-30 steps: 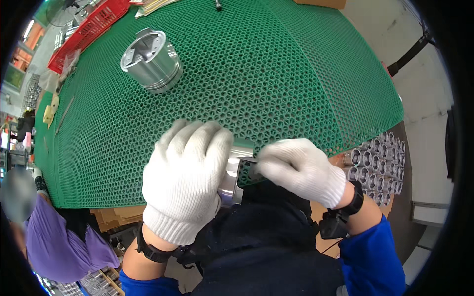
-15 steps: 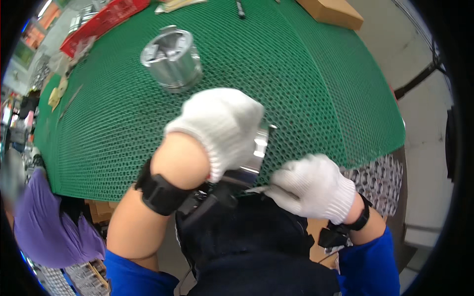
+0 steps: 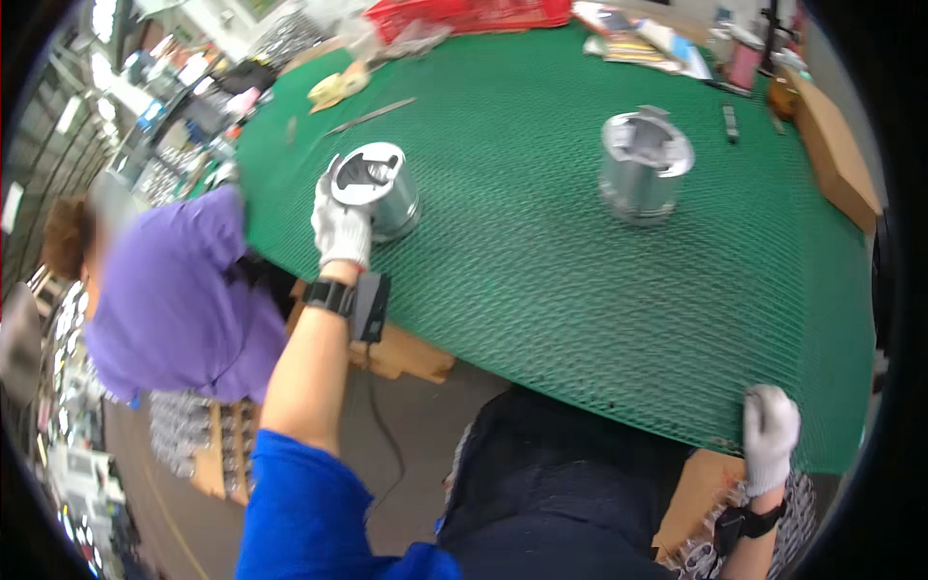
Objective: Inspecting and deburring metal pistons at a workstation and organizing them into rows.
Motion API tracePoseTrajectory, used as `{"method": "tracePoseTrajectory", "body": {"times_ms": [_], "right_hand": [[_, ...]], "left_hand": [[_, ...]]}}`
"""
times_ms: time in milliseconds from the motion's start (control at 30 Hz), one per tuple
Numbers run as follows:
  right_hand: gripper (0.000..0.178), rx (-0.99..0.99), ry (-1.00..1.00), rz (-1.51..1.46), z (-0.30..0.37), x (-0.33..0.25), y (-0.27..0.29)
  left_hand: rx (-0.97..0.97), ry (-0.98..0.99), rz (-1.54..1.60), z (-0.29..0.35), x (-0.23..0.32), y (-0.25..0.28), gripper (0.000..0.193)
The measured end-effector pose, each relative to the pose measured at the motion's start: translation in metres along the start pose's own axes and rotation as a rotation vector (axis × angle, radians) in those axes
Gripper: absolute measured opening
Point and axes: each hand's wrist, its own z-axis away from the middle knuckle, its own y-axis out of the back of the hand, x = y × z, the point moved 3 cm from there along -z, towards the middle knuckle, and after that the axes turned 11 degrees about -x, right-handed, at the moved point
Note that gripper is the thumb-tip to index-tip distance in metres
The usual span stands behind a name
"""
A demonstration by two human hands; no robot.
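Observation:
My left hand (image 3: 340, 227), in a white knit glove, reaches to the left side of the table. It is closed around the left side of a silver metal piston (image 3: 394, 205), which stands on the green mat with its hollow end up. A second, similar piston (image 3: 640, 184) stands farther right, untouched. My right hand (image 3: 770, 430), also gloved, rests at the table's near right edge with its fingers curled in. Whatever it may hold is hidden.
Green ribbed matting (image 3: 541, 290) covers the table. At the back are a red crate (image 3: 474, 15), papers (image 3: 643, 43), a marker pen (image 3: 730, 123) and a cardboard box (image 3: 836, 155). A thin metal tool (image 3: 372, 115) lies far left. A co-worker in purple (image 3: 184, 290) sits at left.
My left hand has moved from in front of my body to the far left, with the piston. My right hand is now apart from it at the right edge. The view has swung left.

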Motion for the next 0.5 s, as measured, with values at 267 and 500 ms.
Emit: {"method": "tracePoseTrajectory", "body": {"times_ms": [267,500], "right_hand": [[0.016,0.019,0.005,0.094,0.02,0.04,-0.024],[0.017,0.056,0.092,0.148,0.016,0.027,-0.025]], "left_hand": [[-0.06,-1.121,-0.218,0.066,0.073,-0.091,0.063],[-0.395,-1.031,-0.478,0.091,0.166,-0.189,0.023]]}}
